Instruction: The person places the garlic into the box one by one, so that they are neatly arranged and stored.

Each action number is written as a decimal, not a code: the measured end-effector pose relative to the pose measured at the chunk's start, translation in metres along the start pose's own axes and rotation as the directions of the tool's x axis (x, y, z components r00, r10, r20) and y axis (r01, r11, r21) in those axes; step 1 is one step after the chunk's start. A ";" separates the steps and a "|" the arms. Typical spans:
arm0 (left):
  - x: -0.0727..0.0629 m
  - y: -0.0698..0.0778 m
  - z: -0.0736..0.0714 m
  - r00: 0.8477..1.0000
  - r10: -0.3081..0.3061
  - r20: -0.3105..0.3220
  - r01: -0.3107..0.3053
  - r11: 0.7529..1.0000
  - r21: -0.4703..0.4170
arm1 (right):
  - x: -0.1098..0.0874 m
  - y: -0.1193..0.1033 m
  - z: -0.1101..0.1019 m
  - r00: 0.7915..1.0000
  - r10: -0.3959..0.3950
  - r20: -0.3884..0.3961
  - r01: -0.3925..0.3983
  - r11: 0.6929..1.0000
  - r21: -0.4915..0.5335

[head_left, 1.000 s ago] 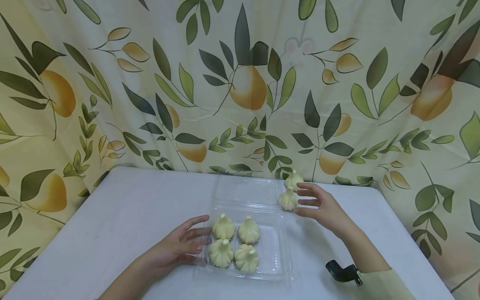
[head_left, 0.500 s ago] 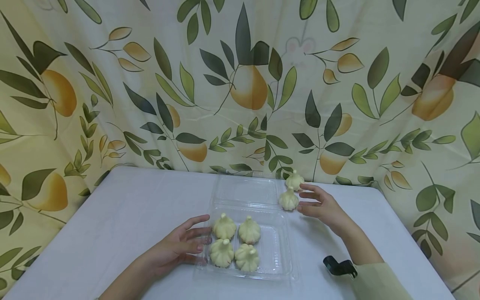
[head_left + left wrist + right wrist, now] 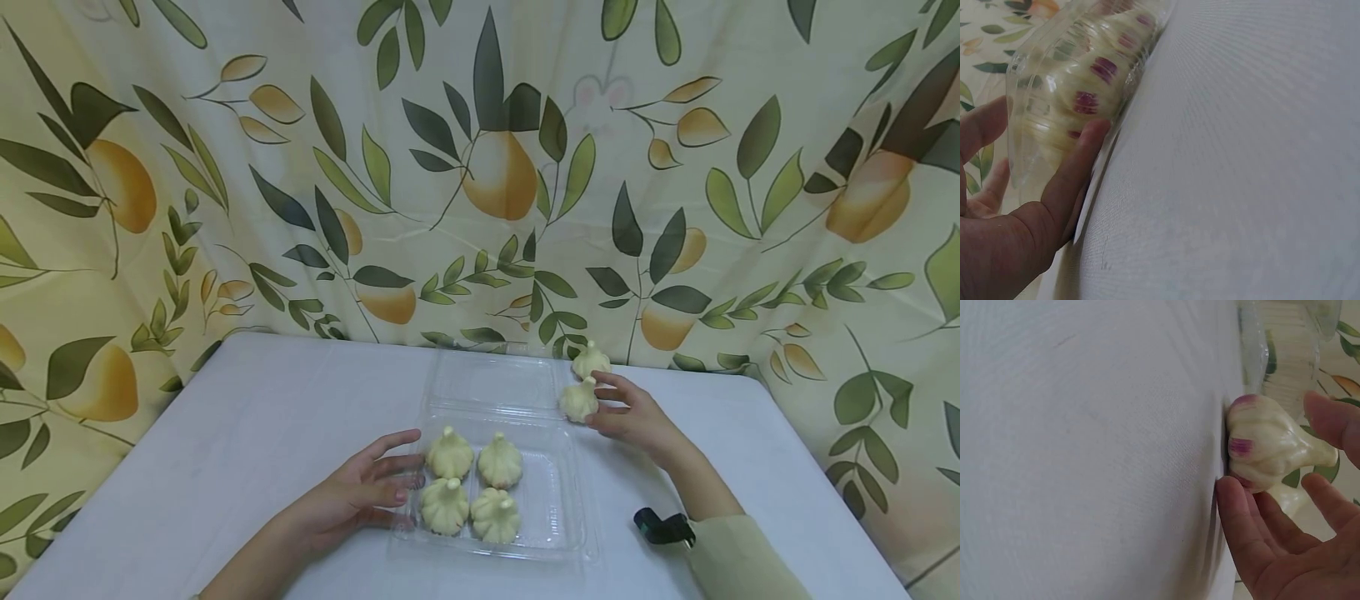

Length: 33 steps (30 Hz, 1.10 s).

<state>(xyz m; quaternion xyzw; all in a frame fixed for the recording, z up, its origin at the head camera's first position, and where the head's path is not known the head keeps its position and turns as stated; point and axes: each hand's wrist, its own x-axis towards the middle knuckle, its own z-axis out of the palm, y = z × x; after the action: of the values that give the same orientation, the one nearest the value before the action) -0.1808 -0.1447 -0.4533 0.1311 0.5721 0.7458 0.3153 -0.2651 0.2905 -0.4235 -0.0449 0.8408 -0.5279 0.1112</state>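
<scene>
A clear plastic clamshell box (image 3: 551, 500) lies on the table with its lid (image 3: 495, 385) folded back. Several pale garlic bulbs (image 3: 500, 464) sit stem up in the left and middle of its base. My left hand (image 3: 352, 492) rests against the box's left side with loosely spread fingers; one fingertip touches the wall low down in the left wrist view. Right of the lid stands another garlic bulb (image 3: 578, 402), purple-marked underneath in the right wrist view. My right hand (image 3: 637, 421) is around its right side, fingers spread and slightly bent, without a visible grip.
Another garlic bulb (image 3: 591, 358) stands behind that one, near the table's back edge. A white cloth covers the table (image 3: 285, 400). A leaf-and-fruit patterned curtain (image 3: 480, 250) hangs behind. A black device (image 3: 663, 527) sits at the right sleeve (image 3: 738, 554).
My right hand first drew back slightly to the right, then came in left against the nearer loose garlic bulb. The left hand and the box have stayed put.
</scene>
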 end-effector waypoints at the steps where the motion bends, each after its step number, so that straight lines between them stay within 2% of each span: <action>1: 0.000 0.000 0.000 1.000 -0.001 0.000 0.001 1.000 0.000 | 0.001 0.000 0.001 1.000 0.005 0.000 -0.005 1.000 -0.003; 9: 0.000 0.000 0.000 1.000 -0.003 -0.009 0.003 1.000 0.002 | 0.005 -0.002 0.007 1.000 0.010 -0.007 -0.011 0.999 -0.046; 18: 0.000 0.000 -0.001 1.000 -0.001 -0.001 0.001 1.000 -0.001 | 0.009 0.001 0.012 0.997 -0.009 -0.079 0.001 0.995 -0.099; 25: 0.000 0.000 -0.002 1.000 0.004 0.011 -0.004 1.000 -0.007 | 0.011 0.003 0.015 0.993 -0.020 -0.120 0.009 0.996 -0.092; 33: 0.000 0.001 -0.001 1.000 0.017 0.013 -0.017 1.000 -0.013 | 0.010 0.002 0.014 0.992 -0.015 -0.125 0.006 0.997 -0.071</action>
<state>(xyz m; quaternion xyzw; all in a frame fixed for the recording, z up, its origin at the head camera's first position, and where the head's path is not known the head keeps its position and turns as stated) -0.1821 -0.1456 -0.4529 0.1389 0.5640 0.7511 0.3137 -0.2710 0.2770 -0.4327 -0.0199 0.8640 -0.5003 0.0535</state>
